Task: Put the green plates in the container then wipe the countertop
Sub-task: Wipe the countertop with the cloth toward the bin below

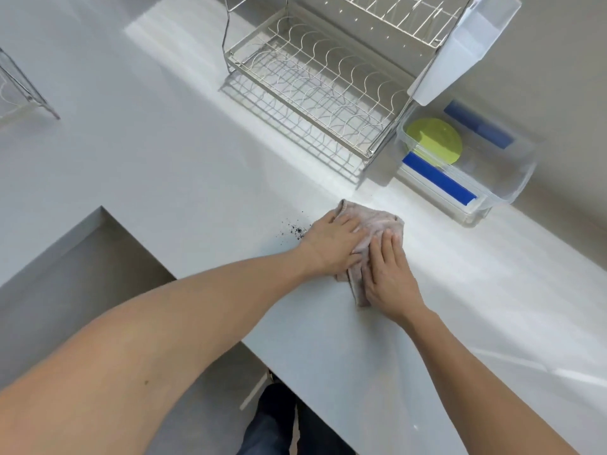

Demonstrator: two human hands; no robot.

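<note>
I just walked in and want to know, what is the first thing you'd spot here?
Most eyes go to the two hands, left hand and right hand, pressing flat on a pinkish cloth in the middle of the pale countertop. Just left of the cloth sits a sprinkle of dark crumbs. Farther right, bright green plates glow inside a clear container beside the wire dish rack.

In front of you is a pale grey surface (164, 152) with a glossy sheen. On it, at the far side, stands a wire dish rack (315, 93). Just to its right sits a clear plastic container (512, 178). Nearer to you lies a crumpled beige cloth (371, 224), with a scatter of dark crumbs (295, 229) just to its left.
</note>
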